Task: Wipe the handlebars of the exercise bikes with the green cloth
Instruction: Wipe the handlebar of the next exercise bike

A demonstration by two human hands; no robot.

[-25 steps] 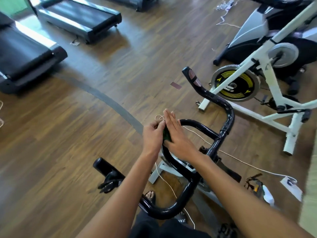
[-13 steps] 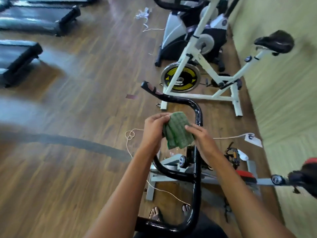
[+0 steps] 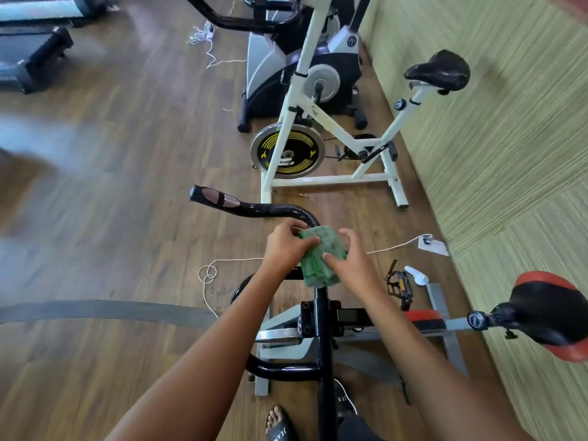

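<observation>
The left hand pinches the upper edge of the green cloth, and the right hand pinches its right side. The cloth sits bunched on the bend of the black handlebar. I judge the cloth soft, light and limp, so it is best wrapped around the smooth, stiff tube. The strap of a sandal seems to read "JEAN".

green cloth: soft woven cloth, matt, crumpled, with thin lines in it
handlebar: black metal tube, smooth and very shiny, duller and speckled near the far grip
floor: brown wood planks, smooth, with a soft shine
wall: green, matt, rough-looking, with fine stripes
white bike frame: painted metal, smooth
flywheel: shiny metal rim, black and yellow face
black saddle: padded, dull
white cord: thin, matt
</observation>
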